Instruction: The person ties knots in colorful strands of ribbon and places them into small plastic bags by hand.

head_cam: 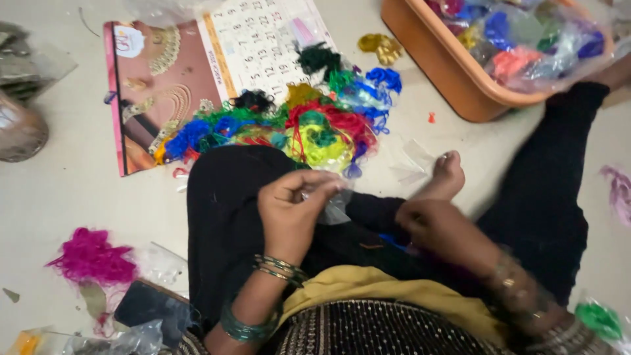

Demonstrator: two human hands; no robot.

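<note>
I sit cross-legged on the floor in black trousers. My left hand (292,200) is raised over my lap with its fingers pinched on a small clear plastic packet (334,209). My right hand (430,222) is blurred and rests low on my lap beside a bit of blue thread (393,242); whether it holds anything is unclear. Just beyond my knees lies a heap of tangled coloured threads (309,125), green, red, blue and yellow, partly on a wall calendar (197,72) spread on the floor.
An orange plastic tub (453,72) filled with bagged coloured threads stands at the upper right. A magenta thread bundle (91,258) and a dark phone (148,304) lie at the lower left. Green thread (598,319) sits at the lower right, a metal vessel (20,131) at the left edge.
</note>
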